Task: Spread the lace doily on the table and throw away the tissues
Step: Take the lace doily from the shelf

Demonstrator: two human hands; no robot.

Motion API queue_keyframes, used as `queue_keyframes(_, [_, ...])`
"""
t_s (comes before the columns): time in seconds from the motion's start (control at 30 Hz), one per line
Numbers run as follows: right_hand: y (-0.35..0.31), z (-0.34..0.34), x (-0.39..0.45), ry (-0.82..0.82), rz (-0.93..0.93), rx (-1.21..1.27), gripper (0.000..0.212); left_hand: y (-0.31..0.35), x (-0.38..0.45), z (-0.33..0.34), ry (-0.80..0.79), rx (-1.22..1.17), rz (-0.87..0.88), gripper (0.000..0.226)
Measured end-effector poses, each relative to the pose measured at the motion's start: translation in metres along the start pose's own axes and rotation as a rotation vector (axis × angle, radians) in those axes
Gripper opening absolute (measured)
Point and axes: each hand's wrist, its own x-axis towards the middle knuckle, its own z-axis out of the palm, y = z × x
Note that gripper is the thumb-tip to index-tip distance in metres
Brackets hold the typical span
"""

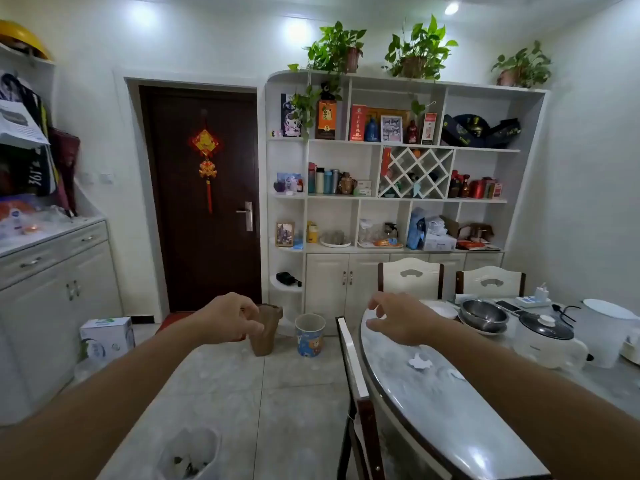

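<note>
Both arms are stretched forward over the tiled floor (277,393). The left hand (227,320) is held above the floor, and its fingers (249,315) are clenched on the upper edge of a brown folded piece (265,332), which hangs down from them. Whether this piece is the lace doily cannot be told, because it is blurred and no pattern can be seen on it.

The right hand (403,322) is held over the near end of the marble surface (450,427). Its fingers (375,304) are released and spread, and nothing is grasped in them. Two white tissues (419,362) are lying on the surface just below this hand, near to each other, and they are not touched by it.

A blue patterned bin (310,336) is standing on the floor between the brown piece and the surface, in front of the white cabinet (332,282). A second bin lined with a clear bag (190,455) is seen at the lower edge, under the left forearm, with some dark waste inside. A chair back (356,393) is pushed against the edge of the surface. Farther on the surface, a steel bowl (483,315), a white cooker with a black lid (547,337) and a white kettle (606,332) are placed.
</note>
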Motion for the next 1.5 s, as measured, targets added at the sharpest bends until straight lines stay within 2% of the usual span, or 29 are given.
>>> queue_keyframes(0.33, [-0.032, 0.017, 0.162, -0.090, 0.080, -0.071, 0.047, -0.069, 0.154, -0.062, -0.093, -0.027, 0.043, 0.031])
queue_keyframes(0.6, [-0.035, 0.029, 0.295, -0.073, 0.149, 0.015, 0.048, -0.117, 0.283, -0.080, -0.111, -0.050, 0.043, 0.044])
queue_keyframes(0.83, [0.002, 0.032, 0.423, -0.049, 0.152, -0.006, 0.053, -0.137, 0.418, -0.079, -0.101, -0.055, 0.033, 0.046])
queue_keyframes(1.1, [0.042, 0.022, 0.591, -0.054, 0.115, 0.098, 0.047, -0.131, 0.588, -0.097, -0.092, -0.055, 0.036, 0.044])
queue_keyframes(1.5, [0.126, 0.030, 0.784, -0.015, 0.251, 0.088, 0.048, -0.132, 0.827, -0.079, -0.192, -0.072, 0.121, 0.040])
